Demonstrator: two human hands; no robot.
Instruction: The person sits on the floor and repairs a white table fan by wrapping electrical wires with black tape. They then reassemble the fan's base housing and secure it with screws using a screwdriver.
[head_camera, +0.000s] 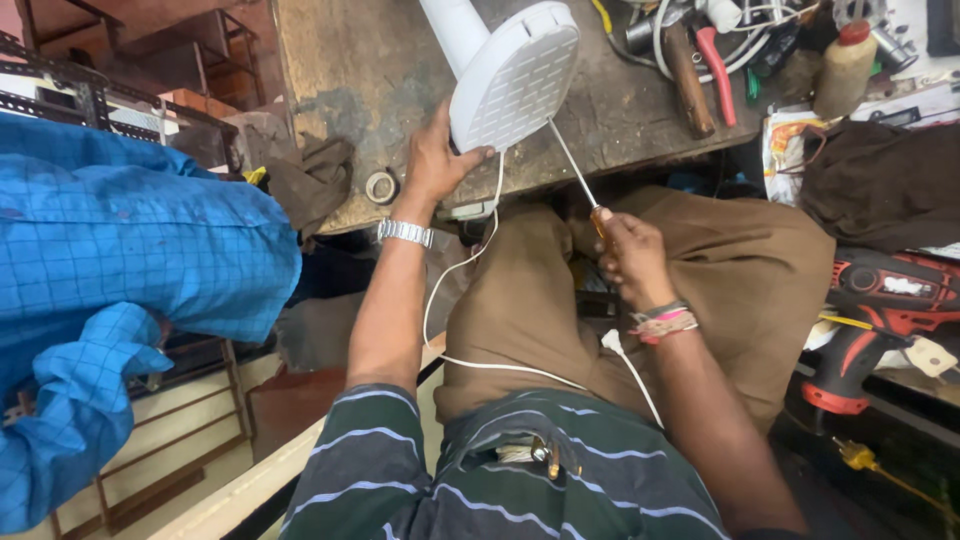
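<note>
While the left hand (432, 160) presses against the lower edge of a white plastic base (515, 75), its fingers curl round the rim and hold the piece tilted on the edge of a worn wooden workbench (370, 70); a metal wristwatch (405, 232) sits on that wrist; the right hand (632, 258) is closed tight about the orange handle of a screwdriver (578, 172), whose thin shaft runs up and to the left until its tip meets the ribbed underside of the base; coloured thread bands (662, 321) circle the right wrist; a white cord (470, 262) drops from beneath the base, loops across the person's brown trousers (730, 270) and passes between the two forearms; a white tube (455, 30) rises from the base toward the top of the frame; a small roll of tape (381, 186) lies on the bench just left of the left hand; at the far right end of the bench a wooden-handled tool (688, 80), red-handled pliers (718, 70) and a brown bottle with a red cap (845, 65) lie among tangled wires; a red and black power drill (880, 310) rests to the person's right, well apart from the hands; a second person's blue checked sleeve (130, 250) fills the left side.
</note>
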